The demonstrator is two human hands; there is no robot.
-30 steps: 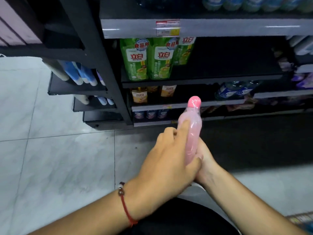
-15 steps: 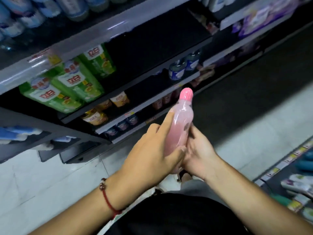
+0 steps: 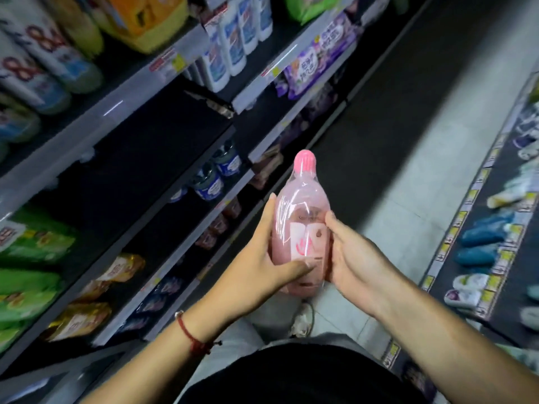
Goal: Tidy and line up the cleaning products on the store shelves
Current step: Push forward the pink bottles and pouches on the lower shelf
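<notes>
Both hands clamp one pink bottle (image 3: 302,228) in mid-air over the aisle floor (image 3: 408,185). Left hand (image 3: 256,266): fingers up the side, thumb across the label. Right hand (image 3: 353,258): curled round the opposite side. Bottle upright, long axis vertical, pink cap (image 3: 304,160) pointing away, label facing the camera. Shelves (image 3: 163,176) to the left.

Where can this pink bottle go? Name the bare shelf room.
The dark shelf is bare between the green pouches and the white bottles. The tier below, with blue-labelled jars, is crowded. Both hands hold the pink clear-plastic bottle.
</notes>
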